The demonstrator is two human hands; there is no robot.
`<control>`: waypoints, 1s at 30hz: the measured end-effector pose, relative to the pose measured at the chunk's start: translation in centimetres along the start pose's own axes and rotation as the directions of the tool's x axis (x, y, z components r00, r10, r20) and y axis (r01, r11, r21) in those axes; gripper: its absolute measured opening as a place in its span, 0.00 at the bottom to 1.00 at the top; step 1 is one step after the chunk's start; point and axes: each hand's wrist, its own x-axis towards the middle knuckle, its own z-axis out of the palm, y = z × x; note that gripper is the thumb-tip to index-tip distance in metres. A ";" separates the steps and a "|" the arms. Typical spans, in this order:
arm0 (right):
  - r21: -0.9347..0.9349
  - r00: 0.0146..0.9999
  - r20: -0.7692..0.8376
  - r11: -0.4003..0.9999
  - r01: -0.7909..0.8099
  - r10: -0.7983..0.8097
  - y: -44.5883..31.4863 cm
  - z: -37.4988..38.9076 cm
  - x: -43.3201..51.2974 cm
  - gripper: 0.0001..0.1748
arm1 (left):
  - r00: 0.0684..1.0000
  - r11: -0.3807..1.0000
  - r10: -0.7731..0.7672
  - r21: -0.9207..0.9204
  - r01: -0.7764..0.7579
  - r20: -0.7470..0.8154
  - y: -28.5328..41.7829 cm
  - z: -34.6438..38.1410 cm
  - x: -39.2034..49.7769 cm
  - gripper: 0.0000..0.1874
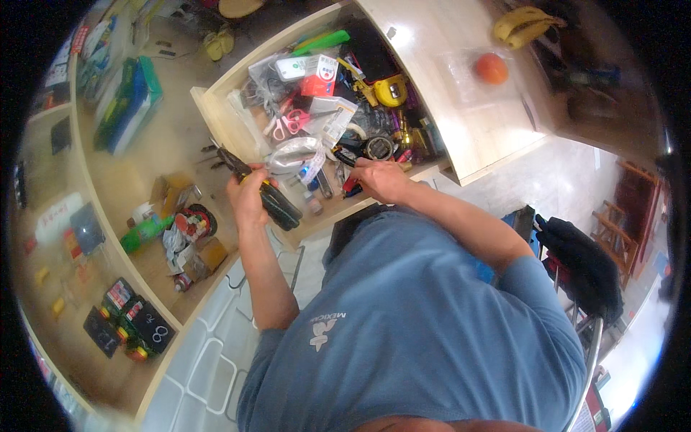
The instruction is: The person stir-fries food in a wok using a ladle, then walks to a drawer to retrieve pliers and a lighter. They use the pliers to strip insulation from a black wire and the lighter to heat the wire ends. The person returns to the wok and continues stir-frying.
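My left hand [249, 197] grips pliers [270, 200] with dark handles and yellow marks, held over the left front corner of an open wooden drawer [329, 211]. Their metal jaws point up and left. My right hand [380, 179] reaches in at the drawer's front, fingers bent. At its fingertips are a red and black object [352, 184] and a black tool handle [344, 157]; its palm side is hidden, so its hold is unclear. Near the hands lie a roll of clear tape [294, 154], pink-handled scissors [291, 123] and a round black-rimmed item [379, 147].
The drawer also holds a yellow tape measure [390, 90], a red and white box [319, 75] and plastic bags. On the wooden top at right are an orange-red fruit [491, 68] and bananas [526, 27]. A green bottle [146, 233] and a cardboard box [208, 256] lie left.
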 end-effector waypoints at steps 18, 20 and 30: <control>0.173 0.850 -0.489 0.977 -0.127 0.197 2.5 -3.0 2.7 0.09 | 0.966 0.951 0.251 0.197 -0.236 -0.056 2.6 -1.7 -5.3 0.08; 0.209 0.800 -0.553 0.968 -0.137 0.233 3.6 -4.9 3.4 0.09 | 0.959 0.915 0.281 0.312 -0.257 -0.035 2.5 -1.5 -5.8 0.09; -0.235 0.966 -0.253 0.965 -0.118 0.056 4.3 -4.6 1.0 0.16 | 0.967 0.858 0.255 0.458 -0.231 0.010 1.7 0.1 -6.4 0.10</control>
